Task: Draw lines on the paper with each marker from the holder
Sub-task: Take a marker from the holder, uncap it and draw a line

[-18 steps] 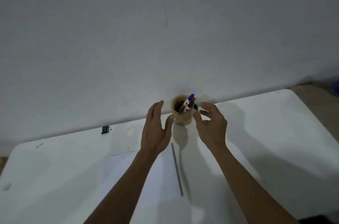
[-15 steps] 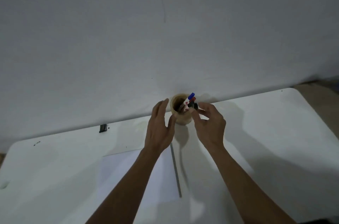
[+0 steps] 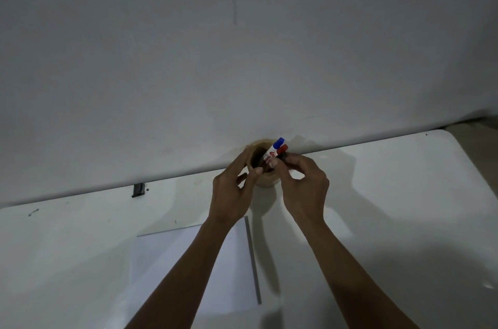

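While the wooden holder (image 3: 265, 180) at frame centre was steadied by the left hand (image 3: 233, 191), markers (image 3: 277, 149) were pinched by the right hand (image 3: 304, 188); several might be dragged out, tipping it.

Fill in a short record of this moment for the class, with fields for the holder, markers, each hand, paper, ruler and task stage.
holder: tan round cup at the table's far edge by the wall
markers: blue-capped and red-capped stick out of it, leaning right
left hand: wrapped around the holder's left side
right hand: fingertips pinching at the markers; which one, unclear
paper: white sheet under the left forearm, no lines visible
ruler: grey strip along the paper's right edge
stage: picking a marker, no drawing yet
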Tool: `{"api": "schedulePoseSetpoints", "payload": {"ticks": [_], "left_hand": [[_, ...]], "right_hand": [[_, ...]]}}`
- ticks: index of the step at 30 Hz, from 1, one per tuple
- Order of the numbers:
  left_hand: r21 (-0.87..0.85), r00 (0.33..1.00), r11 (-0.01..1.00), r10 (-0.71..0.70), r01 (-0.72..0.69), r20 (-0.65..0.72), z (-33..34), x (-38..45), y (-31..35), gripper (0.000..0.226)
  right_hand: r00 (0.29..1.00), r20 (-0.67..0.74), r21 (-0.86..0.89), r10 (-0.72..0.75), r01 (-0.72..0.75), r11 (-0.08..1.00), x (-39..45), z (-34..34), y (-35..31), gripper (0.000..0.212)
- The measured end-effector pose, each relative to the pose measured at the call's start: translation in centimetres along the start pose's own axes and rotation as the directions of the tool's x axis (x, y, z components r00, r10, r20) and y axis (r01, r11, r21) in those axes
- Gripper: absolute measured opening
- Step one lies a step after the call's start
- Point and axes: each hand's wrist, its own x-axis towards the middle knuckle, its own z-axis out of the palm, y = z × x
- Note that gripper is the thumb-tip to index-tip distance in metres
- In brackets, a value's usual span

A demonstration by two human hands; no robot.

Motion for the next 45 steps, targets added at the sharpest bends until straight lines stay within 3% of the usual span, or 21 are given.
{"api": "schedulePoseSetpoints", "payload": {"ticks": [4, 8, 12, 14, 18, 22, 25, 28, 34, 37, 41, 43, 45], "left_hand": [[0.012, 0.999, 0.999, 0.031, -0.031, -0.021, 0.0, -0.3, 0.6, 0.047], [0.073, 0.998, 0.996, 0.06, -0.059, -0.02, -0.1, -0.4, 0.7, 0.046], [0.04, 1.0, 0.999, 0.028, -0.027, -0.003, -0.1, -0.5, 0.6, 0.045], [0.051, 1.0, 0.999, 0.017, -0.018, 0.021, -0.4, -0.3, 0.5, 0.043], [0.173, 0.996, 0.983, 0.04, -0.054, 0.083, -2.0, -0.1, 0.3, 0.046], [0.105, 0.994, 0.988, -0.111, 0.109, 0.01, -5.6, -2.4, 1.0, 0.041], [-0.011, 0.98, 0.98, -0.197, 0.198, 0.041, -9.1, -5.8, 0.7, 0.032], [-0.02, 0.97, 0.974, -0.222, 0.225, 0.1, -12.1, -10.0, 0.1, 0.023], [-0.293, 0.921, 0.886, -0.388, 0.359, -0.044, -17.3, -18.0, -3.0, 0.008], [-0.39, 0.877, 0.827, -0.471, 0.404, -0.091, -19.8, -21.8, -5.1, 0.01], [-0.319, 0.883, 0.845, -0.466, 0.428, -0.049, -21.3, -25.8, -7.1, 0.013], [-0.318, 0.885, 0.851, -0.46, 0.418, -0.066, -21.7, -27.2, -7.3, 0.014], [-0.316, 0.894, 0.861, -0.443, 0.399, -0.076, -21.9, -28.2, -7.5, 0.009]], "right_hand": [[0.999, -0.03, 0.047, 0.018, -0.017, 0.999, -0.3, -1.1, -1.5, 0.014], [0.994, -0.1, 0.28, 0.05, -0.02, 0.96, -0.4, -3.2, -4.9, 0.006], [0.989, -0.135, 0.381, -0.064, 0.111, 0.918, -0.7, -5.3, -6.8, 0.008], [0.993, -0.104, 0.373, -0.054, 0.089, 0.924, -0.9, -5.6, -6.8, 0.011], [0.993, 0.113, 0.157, 0.03, -0.047, 0.986, -2.7, -4.5, -4.8, 0.016], [0.935, 0.321, -0.075, 0.154, -0.138, 0.988, -6.6, -2.7, -2.8, 0.026], [0.883, 0.435, -0.063, 0.175, -0.164, 0.984, -10.1, -1.1, -3.0, 0.016], [0.818, 0.56, -0.093, 0.131, -0.094, 0.991, -13.5, 0.5, -3.7, 0.012], [0.649, 0.74, -0.189, 0.176, -0.051, 0.981, -18.2, 2.2, -4.8, 0.022], [0.662, 0.721, -0.082, 0.204, -0.212, 0.974, -20.4, 3.0, -5.1, 0.022], [0.724, 0.617, 0.139, 0.309, -0.487, 0.863, -23.9, 4.7, -5.8, 0.024], [0.711, 0.594, 0.209, 0.376, -0.588, 0.781, -26.0, 5.9, -6.3, 0.028], [0.698, 0.588, 0.184, 0.409, -0.608, 0.772, -28.2, 7.0, -6.7, 0.029]]}}
